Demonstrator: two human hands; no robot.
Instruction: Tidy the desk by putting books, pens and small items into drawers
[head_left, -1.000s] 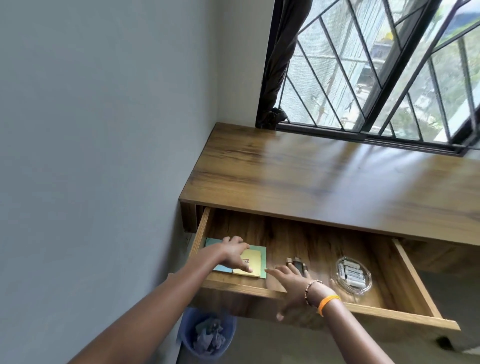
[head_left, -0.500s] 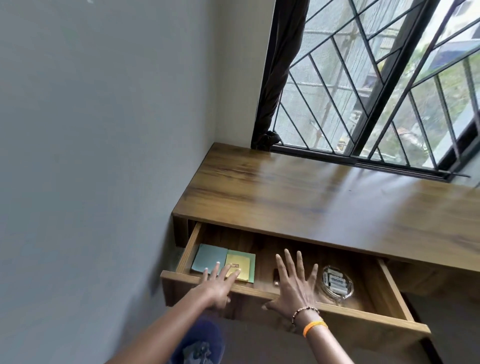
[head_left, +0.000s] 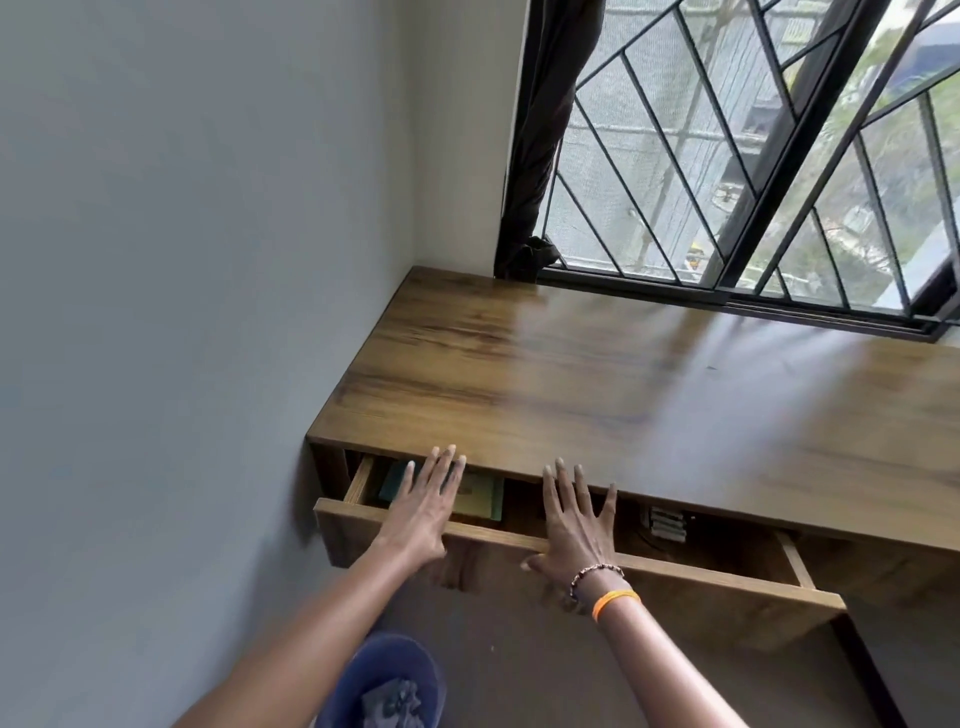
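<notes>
Here the brown wooden desk (head_left: 649, 379) stands in the corner under a black-barred window (head_left: 753, 156), and its long wooden drawer (head_left: 675, 582) is open only by a narrow gap below the desktop edge. Both hands lie flat over the top edge of the drawer front, fingers straight and spread, grasping nothing. The left hand (head_left: 423, 512) sits towards the drawer's left end, its palm against the front board and its fingertips reaching to the lip of the desktop. The right hand (head_left: 574, 525) rests near the middle of the drawer front, thumb pointing left along the board; its wrist carries a beaded bracelet (head_left: 595, 574) and, just behind it, an orange band (head_left: 615, 603). Inside the gap, a teal booklet with a yellow-green one on it (head_left: 480, 496) lies at the left, partly under the left hand. Further right, in shadow, lies a clear pack of grey cylinders (head_left: 665, 524), which look like batteries. On the floor below the arms stands a blue bin holding crumpled grey paper (head_left: 387, 686). A dark curtain (head_left: 540, 135) hangs at the window's left edge.
</notes>
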